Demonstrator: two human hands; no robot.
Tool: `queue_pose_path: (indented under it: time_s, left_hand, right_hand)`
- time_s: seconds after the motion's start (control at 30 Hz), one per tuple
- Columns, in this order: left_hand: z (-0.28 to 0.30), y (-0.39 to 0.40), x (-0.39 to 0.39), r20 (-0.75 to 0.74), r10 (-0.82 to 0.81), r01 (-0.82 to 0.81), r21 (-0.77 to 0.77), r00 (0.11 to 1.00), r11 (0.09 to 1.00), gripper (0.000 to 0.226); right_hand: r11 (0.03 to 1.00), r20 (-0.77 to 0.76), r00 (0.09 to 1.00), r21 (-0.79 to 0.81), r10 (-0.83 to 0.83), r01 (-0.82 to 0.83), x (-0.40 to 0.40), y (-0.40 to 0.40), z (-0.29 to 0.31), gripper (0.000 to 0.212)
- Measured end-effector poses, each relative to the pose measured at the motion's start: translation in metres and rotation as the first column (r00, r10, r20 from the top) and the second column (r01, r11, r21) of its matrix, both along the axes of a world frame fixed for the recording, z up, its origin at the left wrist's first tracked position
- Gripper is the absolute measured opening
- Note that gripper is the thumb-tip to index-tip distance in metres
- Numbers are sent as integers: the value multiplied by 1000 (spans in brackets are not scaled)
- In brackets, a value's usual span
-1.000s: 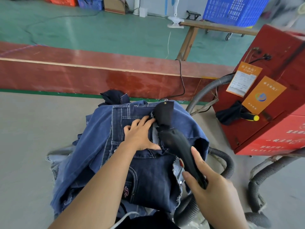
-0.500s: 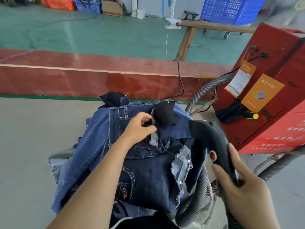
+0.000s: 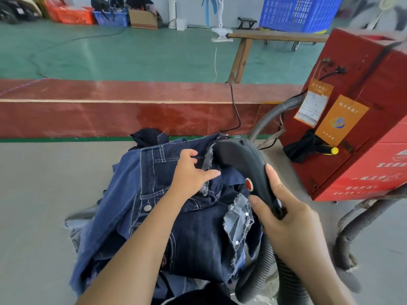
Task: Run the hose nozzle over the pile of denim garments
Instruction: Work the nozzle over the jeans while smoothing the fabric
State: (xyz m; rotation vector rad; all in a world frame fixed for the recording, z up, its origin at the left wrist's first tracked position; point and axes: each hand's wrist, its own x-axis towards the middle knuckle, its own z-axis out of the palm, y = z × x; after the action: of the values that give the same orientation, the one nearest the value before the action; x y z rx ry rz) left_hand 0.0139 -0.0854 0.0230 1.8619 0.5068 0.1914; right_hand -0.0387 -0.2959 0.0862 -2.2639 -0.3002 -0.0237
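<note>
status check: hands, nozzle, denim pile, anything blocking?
Right hand grips hose nozzle, head over far edge of denim pile. Left hand rests flat on pile beside nozzle. Nothing blocking.

One black plastic hose nozzle [image 3: 246,170], one heap of dark blue denim garments [image 3: 167,208] at six o'clock; two orange paper tags [image 3: 341,119] at three o'clock.

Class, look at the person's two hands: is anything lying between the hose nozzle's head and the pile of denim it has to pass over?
Only the left hand, resting with straight fingers on the denim pile beside the nozzle. The right hand grips the nozzle, whose head hangs at the pile's far edge. Nothing else visible intervenes.
</note>
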Motion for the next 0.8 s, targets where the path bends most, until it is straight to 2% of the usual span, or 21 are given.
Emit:
queue_pose_path:
  time_s: [0.07, 0.13, 0.27, 0.4, 0.53, 0.7, 0.8]
  left_hand:
    - [-10, -1, -1, -29, 54, -52, 71, 998, 996, 68]
    - [-14, 0, 1, 3, 108, -108, 61, 994, 992, 57]
    - [-18, -6, 3, 0, 9, -8, 242, 1000, 970, 5]
    - [-18, -6, 6, 33, 86, -88, 53, 996, 995, 11]
    - [-15, -5, 3, 105, 24, -15, -91, 994, 996, 28]
    - [-13, -1, 2, 58, -46, 55, -169, 997, 984, 34]
    - [-11, 0, 2, 1, -80, 79, -139, 997, 987, 37]
  right_hand:
    - [1000, -20, 1000, -7, 15, -15, 5, 4, -2, 63]
    - [1000, -13, 1000, -7, 0, 0, 6, 5, -3, 63]
    - [1000, 15, 1000, -28, -14, 14, 3, -2, -2, 61]
    - [999, -8, 1000, -45, 15, -16, -4, -3, -6, 62]
    - [998, -41, 999, -58, 28, -30, -10, 3, -13, 59]
    - [995, -95, 995, -91, 23, -31, 9, 12, -22, 59]
    - [1000, -82, 997, -21, -12, 10, 23, 12, -19, 61]
